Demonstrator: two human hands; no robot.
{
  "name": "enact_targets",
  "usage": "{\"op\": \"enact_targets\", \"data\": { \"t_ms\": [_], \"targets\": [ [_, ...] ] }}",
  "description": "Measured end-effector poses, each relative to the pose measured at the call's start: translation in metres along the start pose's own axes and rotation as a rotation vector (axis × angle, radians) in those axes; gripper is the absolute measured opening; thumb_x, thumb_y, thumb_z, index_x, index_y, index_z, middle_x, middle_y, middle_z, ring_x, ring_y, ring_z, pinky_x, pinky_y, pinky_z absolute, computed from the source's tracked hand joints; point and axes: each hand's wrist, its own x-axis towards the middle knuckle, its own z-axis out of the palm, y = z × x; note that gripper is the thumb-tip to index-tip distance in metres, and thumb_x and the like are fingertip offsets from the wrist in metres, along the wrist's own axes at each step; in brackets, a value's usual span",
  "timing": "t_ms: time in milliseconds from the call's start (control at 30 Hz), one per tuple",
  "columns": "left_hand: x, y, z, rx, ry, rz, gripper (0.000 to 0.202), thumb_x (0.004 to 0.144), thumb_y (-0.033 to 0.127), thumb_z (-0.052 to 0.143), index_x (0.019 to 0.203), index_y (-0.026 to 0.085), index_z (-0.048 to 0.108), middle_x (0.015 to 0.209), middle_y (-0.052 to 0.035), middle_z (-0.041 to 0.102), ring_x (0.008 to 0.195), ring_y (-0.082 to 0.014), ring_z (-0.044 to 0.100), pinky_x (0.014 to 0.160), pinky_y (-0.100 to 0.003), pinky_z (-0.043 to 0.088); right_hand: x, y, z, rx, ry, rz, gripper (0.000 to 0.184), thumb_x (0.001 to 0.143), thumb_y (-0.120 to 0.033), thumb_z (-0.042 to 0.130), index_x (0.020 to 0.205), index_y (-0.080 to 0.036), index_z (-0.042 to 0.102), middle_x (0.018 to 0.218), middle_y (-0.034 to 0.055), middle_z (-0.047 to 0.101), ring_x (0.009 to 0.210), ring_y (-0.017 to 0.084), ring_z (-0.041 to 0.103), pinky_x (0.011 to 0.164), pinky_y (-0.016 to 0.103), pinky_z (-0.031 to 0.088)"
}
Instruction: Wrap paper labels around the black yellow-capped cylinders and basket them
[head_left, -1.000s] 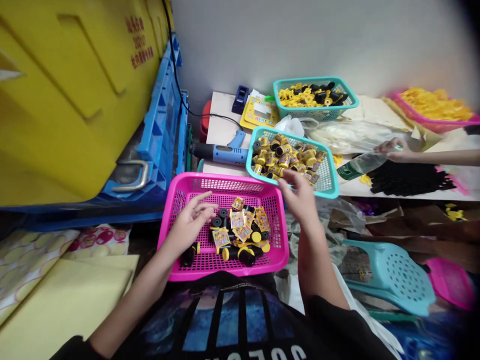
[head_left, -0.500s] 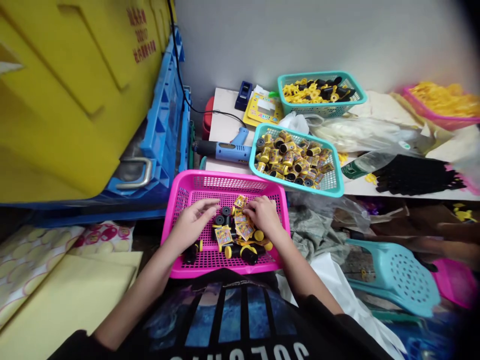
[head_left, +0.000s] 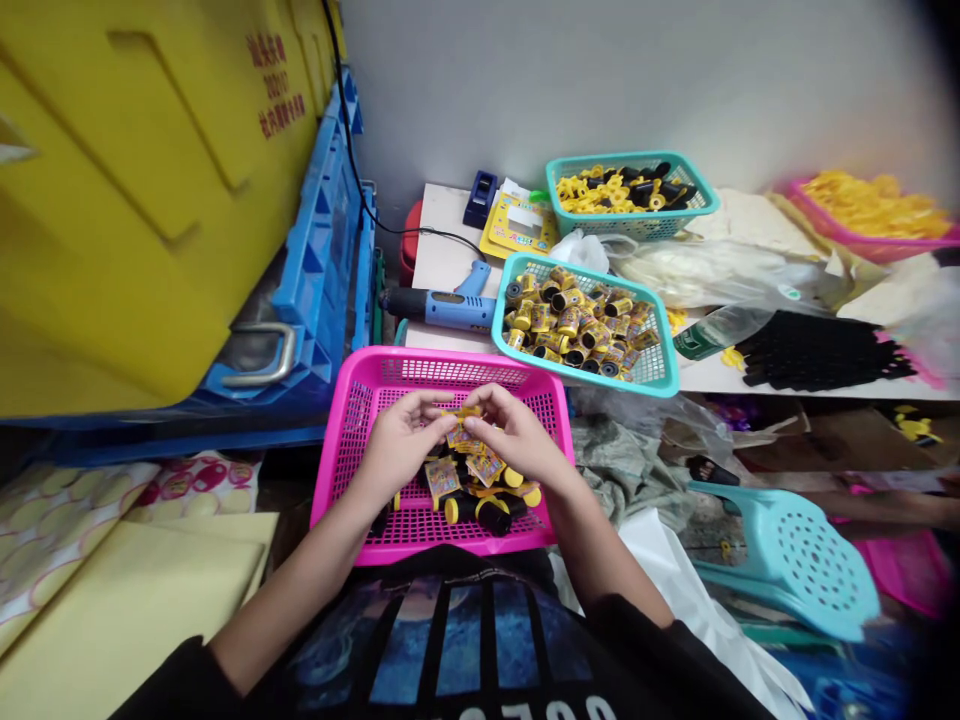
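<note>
Over a pink mesh basket (head_left: pixel 346 400), my two hands meet at a small yellow printed label (head_left: pixel 459 432). My left hand (head_left: pixel 401 440) pinches its left side between thumb and fingers. On the other side, the thumb and fingers of my right hand (head_left: pixel 517 435) grip it too. Below them in the basket lie more yellow printed labels (head_left: pixel 486 467) and several black cylinders with yellow ends (head_left: pixel 493 515). My fingers and the label cover part of this pile.
Beyond the pink basket, a teal basket (head_left: pixel 671 375) holds many labelled cylinders. Beside it lies a blue heat gun (head_left: pixel 457 308). Another teal basket (head_left: pixel 630 222) holds yellow and black parts. A yellow crate (head_left: pixel 135 250) stands left; a teal stool (head_left: pixel 810 555) is at right.
My right hand has come up and left from the pile with a label. My left hand, which was open and apart, has moved right and closed on that label. The view has shifted slightly.
</note>
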Motion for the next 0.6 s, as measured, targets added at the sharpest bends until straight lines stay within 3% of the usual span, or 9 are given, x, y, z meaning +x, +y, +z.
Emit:
{"op": "enact_targets", "data": {
  "t_ms": [200,267,333,400,467,533,600],
  "targets": [
    [-0.001,0.005,-0.012,-0.123,0.000,-0.082,0.046,0.066,0.028,0.078,0.109,0.017,0.064,0.077,-0.0019,0.072,0.072,-0.0160,0.068,0.067,-0.027,0.055,0.012,0.011,0.028,0.220,0.091,0.020,0.022,0.085,-0.026,0.060,0.104,-0.022,0.049,0.068,-0.0053,0.051,0.062,0.012,0.053,0.058,0.025,0.042],
    [0.001,0.007,-0.017,-0.118,0.056,-0.085,0.042,0.066,0.031,0.079,0.104,0.015,0.066,0.070,-0.0018,0.072,0.063,-0.0145,0.066,0.060,-0.026,0.054,0.018,0.011,0.030,0.206,0.103,0.027,0.021,0.089,-0.030,0.055,0.108,-0.022,0.049,0.067,-0.0050,0.051,0.061,0.012,0.052,0.058,0.026,0.043],
    [0.003,0.006,-0.024,-0.102,0.114,-0.078,0.041,0.067,0.033,0.078,0.101,0.014,0.068,0.067,-0.0023,0.072,0.056,-0.0133,0.064,0.055,-0.025,0.053,0.022,0.013,0.029,0.073,0.097,0.006,0.020,0.094,-0.030,0.045,0.112,-0.021,0.049,0.078,-0.0005,0.058,0.071,0.014,0.056,0.067,0.030,0.047],
    [0.004,0.004,-0.032,-0.084,0.164,-0.072,0.041,0.067,0.036,0.078,0.101,0.012,0.070,0.072,-0.0050,0.074,0.058,-0.0140,0.065,0.055,-0.025,0.054,0.024,0.017,0.031,-0.212,-0.027,-0.081,0.022,0.093,-0.023,0.045,0.113,-0.020,0.053,0.098,0.0058,0.063,0.091,0.019,0.057,0.083,0.038,0.047],
    [0.005,0.001,-0.037,-0.062,0.224,-0.073,0.040,0.068,0.036,0.077,0.100,0.012,0.071,0.080,-0.0074,0.076,0.065,-0.0160,0.068,0.060,-0.027,0.056,0.022,0.025,0.038,-0.547,-0.254,-0.187,0.026,0.088,-0.015,0.052,0.113,-0.020,0.058,0.112,0.0093,0.063,0.104,0.025,0.053,0.090,0.043,0.042],
    [0.005,-0.001,-0.040,-0.037,0.284,-0.080,0.038,0.070,0.036,0.076,0.098,0.012,0.073,0.083,-0.0082,0.077,0.070,-0.0179,0.070,0.065,-0.029,0.058,0.022,0.035,0.051,-0.803,-0.446,-0.251,0.025,0.085,-0.012,0.055,0.107,-0.021,0.064,0.112,0.0106,0.064,0.104,0.027,0.052,0.087,0.044,0.041],
    [0.004,-0.001,-0.041,-0.009,0.316,-0.077,0.035,0.071,0.036,0.074,0.097,0.013,0.074,0.086,-0.0082,0.077,0.074,-0.0197,0.071,0.069,-0.031,0.058,0.025,0.045,0.063,-0.944,-0.526,-0.281,0.018,0.087,-0.012,0.054,0.095,-0.020,0.068,0.102,0.0112,0.068,0.096,0.027,0.055,0.083,0.043,0.041]
  ]
}}
